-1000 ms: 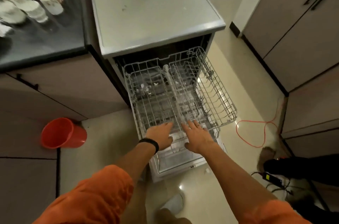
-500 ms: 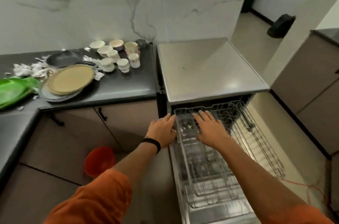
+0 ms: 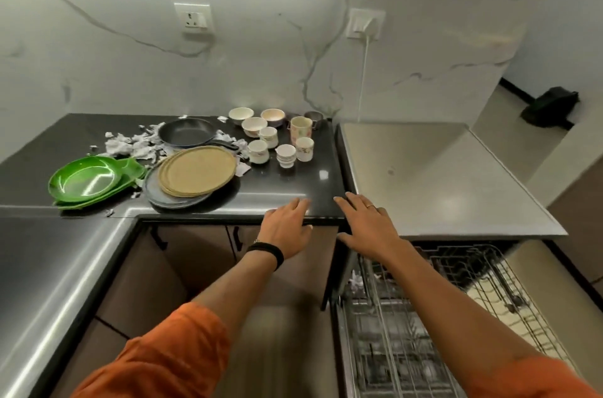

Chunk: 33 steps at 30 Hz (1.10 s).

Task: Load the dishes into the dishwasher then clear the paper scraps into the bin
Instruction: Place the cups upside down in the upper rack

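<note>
On the dark counter [image 3: 280, 182] lie a stack of tan plates [image 3: 197, 171] over grey ones, green plates [image 3: 88, 180], a black pan [image 3: 187, 133], several white cups [image 3: 285, 154] and bowls [image 3: 254, 125]. Crumpled paper scraps [image 3: 130, 145] sit behind the plates. The dishwasher's wire rack [image 3: 434, 316] is pulled out at lower right, with no dishes visible in it. My left hand [image 3: 287, 228] and my right hand [image 3: 368, 228] hover with straight fingers over the counter's near corner, holding nothing.
The dishwasher's grey top [image 3: 434, 179] adjoins the counter on the right. A steel worktop [image 3: 49, 273] runs along the left. Cabinet doors [image 3: 195, 254] sit below the counter. A plug and white cable [image 3: 363, 71] hang on the wall. A dark bag [image 3: 551, 107] lies on the floor.
Both hands have left the pulled-out rack and moved up and left toward the counter corner. My view has lifted from the rack to the counter and wall.
</note>
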Tool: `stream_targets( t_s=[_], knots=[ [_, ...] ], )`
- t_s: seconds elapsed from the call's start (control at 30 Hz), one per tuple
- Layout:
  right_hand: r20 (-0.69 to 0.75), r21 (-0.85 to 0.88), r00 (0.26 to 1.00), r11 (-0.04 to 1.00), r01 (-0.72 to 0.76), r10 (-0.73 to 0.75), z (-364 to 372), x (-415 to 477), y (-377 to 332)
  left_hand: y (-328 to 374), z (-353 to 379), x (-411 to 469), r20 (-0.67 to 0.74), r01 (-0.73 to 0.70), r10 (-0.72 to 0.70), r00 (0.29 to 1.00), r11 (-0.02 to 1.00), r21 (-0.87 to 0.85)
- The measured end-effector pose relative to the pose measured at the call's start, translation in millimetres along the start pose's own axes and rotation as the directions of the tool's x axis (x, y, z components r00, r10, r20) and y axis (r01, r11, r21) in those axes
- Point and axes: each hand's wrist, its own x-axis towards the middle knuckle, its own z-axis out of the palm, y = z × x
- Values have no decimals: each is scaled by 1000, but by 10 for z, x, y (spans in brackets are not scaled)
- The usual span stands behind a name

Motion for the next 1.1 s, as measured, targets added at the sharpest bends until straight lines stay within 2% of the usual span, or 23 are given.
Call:
stream_targets(
  t_s=[0.37,0.77,0.93,1.1],
  knots=[
    [6,64,997,995,77,-77,116,1527,-81,-693,44,1041,29,105,-106,994,993,48],
    [20,262,1000,965,-27,23,264,3271,471,-974,191,2621,75,189,-192,979,981,34],
    [20,351,999,935,-44,39,433,3713,474,-1151,268,3035,88,161,-164,982,986,43],
    [20,457,993,882,-115,118,618,3921,309,-1285,361,3312,141,95,-101,985,994,48]
  ],
)
